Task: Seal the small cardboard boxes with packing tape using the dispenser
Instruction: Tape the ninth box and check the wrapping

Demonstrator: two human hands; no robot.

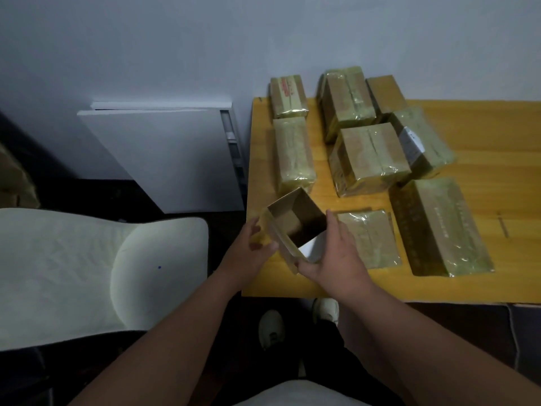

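**Head view: open box held between both my hands at the table's near left corner**

Head view leaves much in dim light. My right palm is turned away, and I see no tape dispenser among the things on the table. A white patch shows under the box; I cannot tell what it is.

My left hand [254, 249] reaches in from the left, fingers loosely spread, thumb and fingertips touching the box's left wall. My right hand [332, 253] comes from the right, thumb along the near edge and fingers curled round the right wall, gripping it.

Between them the open cardboard box [295, 225] sits tilted, its dark mouth facing up and towards me, over the wooden table [483, 288]. Just beside my right hand lies a flat taped box [369, 238]; more taped boxes [369, 159] stand behind it. A pale chair [87, 268] is at my left.
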